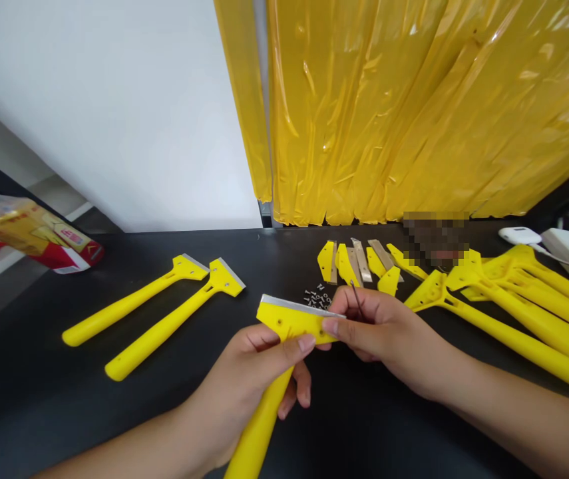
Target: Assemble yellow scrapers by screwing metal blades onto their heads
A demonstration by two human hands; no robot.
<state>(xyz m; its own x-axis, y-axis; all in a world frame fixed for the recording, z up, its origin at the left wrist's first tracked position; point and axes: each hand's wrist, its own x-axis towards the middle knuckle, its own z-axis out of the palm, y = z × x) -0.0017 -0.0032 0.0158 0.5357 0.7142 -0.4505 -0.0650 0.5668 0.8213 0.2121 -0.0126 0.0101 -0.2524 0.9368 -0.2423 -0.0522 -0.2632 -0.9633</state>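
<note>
A yellow scraper (264, 416) with a silver blade along its top edge is held in front of me, handle slanting down to the left. My left hand (259, 372) wraps round its neck, thumb resting on the head. With thumb and fingers, my right hand (374, 322) pinches the right end of the head. A thin dark rod (357, 301), perhaps a small hand tool, sticks up from the same hand; its lower part is hidden. Two holes show in the head's face. Just behind it lies a pile of small screws and nuts (317, 297).
Two yellow scrapers with blades (164, 303) lie at the left. Yellow cover plates (327, 263) and metal blades (361, 259) lie at the back. Several yellow scraper handles (518, 313) are heaped at the right. A plastic package (39, 229) stands far left.
</note>
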